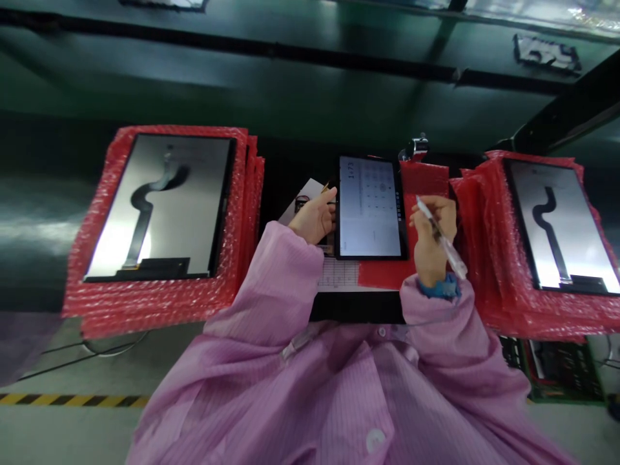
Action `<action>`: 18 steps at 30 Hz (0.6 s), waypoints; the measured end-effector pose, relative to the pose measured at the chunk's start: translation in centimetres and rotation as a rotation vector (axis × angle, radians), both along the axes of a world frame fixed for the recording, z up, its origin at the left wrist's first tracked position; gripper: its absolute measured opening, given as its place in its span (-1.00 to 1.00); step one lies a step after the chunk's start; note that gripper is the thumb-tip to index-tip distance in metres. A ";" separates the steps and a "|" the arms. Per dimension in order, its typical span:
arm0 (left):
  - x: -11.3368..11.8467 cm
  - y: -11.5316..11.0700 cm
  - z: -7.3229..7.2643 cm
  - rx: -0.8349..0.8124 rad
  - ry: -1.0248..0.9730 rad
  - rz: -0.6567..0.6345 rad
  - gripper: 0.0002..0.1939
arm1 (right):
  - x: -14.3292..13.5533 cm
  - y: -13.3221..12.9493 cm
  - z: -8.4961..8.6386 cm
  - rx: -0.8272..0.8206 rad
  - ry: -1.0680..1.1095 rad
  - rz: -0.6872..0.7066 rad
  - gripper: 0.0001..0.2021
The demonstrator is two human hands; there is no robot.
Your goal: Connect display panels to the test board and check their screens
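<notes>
Here, left hand point(314, 218) grasps the tablet point(371, 213) by one edge; right hand point(433, 236), clear, holds a pen point(450, 253).

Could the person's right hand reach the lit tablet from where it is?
Probably yes: the right hand is just beside the lit tablet and nothing tall shows between them, though it holds a pen-like tool.

**Electronics workshop, plain to see!**

Look at this: flat silver display panels point(198, 206) top the stacks of red bubble wrap point(92, 300) at both sides! Here's a pink striped work smock point(320, 394), a blue wrist strap point(440, 289), and below, yellow-and-black striped marking point(72, 400) along the grey floor point(62, 436)!
</notes>
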State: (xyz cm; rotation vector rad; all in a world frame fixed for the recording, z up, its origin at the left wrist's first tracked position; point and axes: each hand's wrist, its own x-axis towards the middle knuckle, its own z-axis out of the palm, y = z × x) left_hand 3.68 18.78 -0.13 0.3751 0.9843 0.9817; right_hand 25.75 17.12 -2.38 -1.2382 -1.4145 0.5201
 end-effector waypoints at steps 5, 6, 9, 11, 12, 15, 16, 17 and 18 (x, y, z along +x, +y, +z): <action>0.0 0.3 -0.7 0.001 -0.037 0.012 -0.65 | -2.2 -6.7 -0.3 -0.211 0.004 0.148 -0.95; -0.1 0.3 -0.8 0.006 -0.048 0.011 -0.65 | -2.8 -7.8 -0.5 -0.271 0.009 0.193 -0.97; -0.1 0.4 -1.0 0.019 -0.076 0.018 -0.65 | -4.2 -9.5 -1.4 -0.412 0.029 0.270 -0.93; -0.1 0.3 -1.0 0.023 -0.086 0.024 -0.65 | -4.6 -9.8 -1.9 -0.447 0.041 0.266 -0.86; -0.1 0.3 -1.0 0.023 -0.090 0.023 -0.65 | -4.7 -9.8 -2.1 -0.452 0.042 0.258 -0.84; -0.3 0.4 -0.9 0.028 -0.093 0.018 -0.66 | -4.7 -9.8 -2.2 -0.451 0.029 0.242 -0.82; -0.3 0.4 -0.9 0.031 -0.092 0.014 -0.65 | -4.8 -9.8 -2.2 -0.451 0.021 0.237 -0.82; -0.4 0.4 -0.9 0.034 -0.093 0.006 -0.65 | -4.9 -9.9 -2.1 -0.451 0.009 0.235 -0.81; -0.5 0.4 -0.9 0.039 -0.096 -0.003 -0.65 | -5.1 -10.0 -2.0 -0.450 -0.007 0.236 -0.80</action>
